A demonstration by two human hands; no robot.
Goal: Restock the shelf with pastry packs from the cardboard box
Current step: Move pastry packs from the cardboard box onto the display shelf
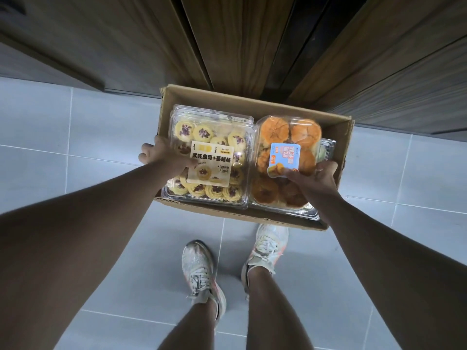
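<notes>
Pastry packs were being gripped at this moment, one in each hand, both low over the brown cardboard box [336, 137] that stood on the pale grey tiled floor [75, 147]. The fingers of the left hand [161, 155] were curled round the left edge of the clear plastic clamshell of yellow cookies with purple centres [214, 137], the thumb being pressed on its cream label. The fingers of the right hand [316, 176] were pinched on the near right part of the clear plastic clamshell of orange-brown round pastries [283, 132], close to its blue label. The two packs were held side by side, touching or nearly so. At least one more clear pack was partly seen beneath them at the box's right side. Whether the packs were lifted free or only resting on those below could not be told.

The step in hand was judged to be the lifting out of both packs. For that to be done well, the lids should be kept level and the thin shells not squeezed, since such plastic would probably flex or pop open. The shelf itself was not clearly seen; only dark wooden panels [227, 46] stood beyond the box, and two white trainers [202, 271] were planted before it.
</notes>
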